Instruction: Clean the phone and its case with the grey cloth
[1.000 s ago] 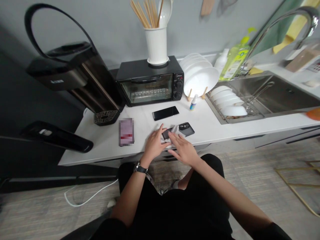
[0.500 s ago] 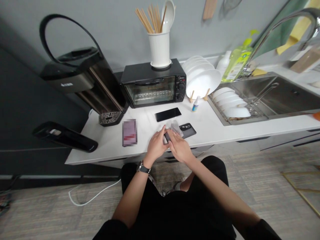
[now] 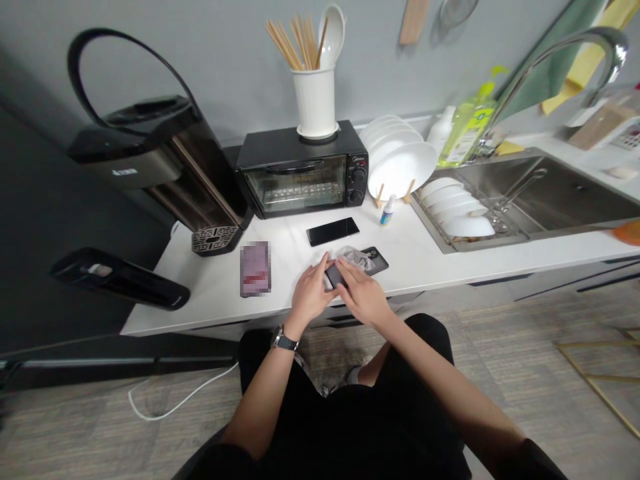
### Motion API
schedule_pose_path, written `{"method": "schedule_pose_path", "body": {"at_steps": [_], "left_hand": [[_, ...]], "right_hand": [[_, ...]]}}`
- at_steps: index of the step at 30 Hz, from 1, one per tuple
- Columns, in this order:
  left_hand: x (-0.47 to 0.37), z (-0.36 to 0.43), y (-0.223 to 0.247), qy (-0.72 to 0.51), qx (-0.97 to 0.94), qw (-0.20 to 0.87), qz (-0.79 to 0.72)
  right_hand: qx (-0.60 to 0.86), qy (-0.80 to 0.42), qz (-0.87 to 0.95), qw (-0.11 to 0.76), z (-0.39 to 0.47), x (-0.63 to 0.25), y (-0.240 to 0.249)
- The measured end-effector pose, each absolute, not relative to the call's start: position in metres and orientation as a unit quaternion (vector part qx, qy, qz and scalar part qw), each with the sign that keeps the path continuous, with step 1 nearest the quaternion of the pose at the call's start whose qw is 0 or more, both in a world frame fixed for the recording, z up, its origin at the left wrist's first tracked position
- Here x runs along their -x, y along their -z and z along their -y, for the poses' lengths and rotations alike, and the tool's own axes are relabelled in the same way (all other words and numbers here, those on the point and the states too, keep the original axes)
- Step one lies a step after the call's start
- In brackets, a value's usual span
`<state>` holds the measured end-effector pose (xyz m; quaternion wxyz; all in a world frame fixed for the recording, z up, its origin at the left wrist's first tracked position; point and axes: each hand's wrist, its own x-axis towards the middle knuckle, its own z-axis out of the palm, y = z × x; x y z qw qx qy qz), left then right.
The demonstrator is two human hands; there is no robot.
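Two hands are meeting at the front edge of the white countertop [image 3: 440, 257], both closing on one small dark phone [image 3: 333, 275]. The left hand [image 3: 311, 293] is cupping it from the left, fingers curled along its side; the right hand [image 3: 364, 297] is lying over its near end, fingers laid forward and pinching it. How firmly either is gripping, I cannot tell. A watch [image 3: 284, 341] is sitting on the left wrist.

A crumpled clear wrapper [image 3: 354, 257] is lying just beyond the fingertips, partly covering a second dark phone [image 3: 376, 260] with its camera cluster facing up. A third phone [image 3: 333, 231] is resting screen-up further back, near the toaster oven [image 3: 303, 170]. A blurred pinkish card [image 3: 255, 268] is lying well to the left. A small spray bottle [image 3: 386, 209] is standing beside the racked white plates [image 3: 400, 160], with bowls [image 3: 457, 210] stacked in the sink [image 3: 565, 193]. A utensil holder [image 3: 315, 100] is sitting on top of the oven.

Risks, as I am judging them: the held phone is sitting close to the counter's front edge, so a loose pinch or a sideways slide could be sending it off onto the floor. The wrapper is lying loose against the fingers; catching it could be dragging the second phone along. The spray bottle is standing apart from the work, yet any liquid from it reaching the phones would be trouble.
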<state>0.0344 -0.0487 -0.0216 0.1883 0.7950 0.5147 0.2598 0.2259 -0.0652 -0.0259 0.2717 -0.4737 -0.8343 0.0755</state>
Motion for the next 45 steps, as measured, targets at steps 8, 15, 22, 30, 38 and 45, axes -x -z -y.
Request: {"method": "schedule_pose_path", "body": {"at_steps": [8, 15, 22, 30, 38, 45], "left_hand": [[-0.034, 0.046, 0.025, -0.255, -0.798, 0.179, -0.516], [-0.033, 0.049, 0.022, -0.263, -0.794, 0.189, -0.514], [-0.036, 0.048, 0.023, -0.255, -0.796, 0.181, -0.519], [-0.034, 0.048, 0.023, -0.259, -0.796, 0.184, -0.515], [-0.035, 0.046, 0.022, -0.249, -0.797, 0.189, -0.517], [-0.036, 0.048, 0.021, -0.253, -0.795, 0.187, -0.518]], "right_hand": [[0.503, -0.033, 0.832, 0.233, 0.067, -0.226, 0.036], [0.481, 0.0, 0.852, 0.209, 0.084, -0.259, 0.033], [0.507, 0.003, 0.833, 0.222, 0.058, -0.24, 0.031], [0.442, -0.001, 0.875, 0.198, 0.082, -0.273, 0.039], [0.503, -0.014, 0.832, 0.235, 0.057, -0.234, 0.039], [0.457, -0.005, 0.865, 0.208, 0.081, -0.267, 0.039]]}}
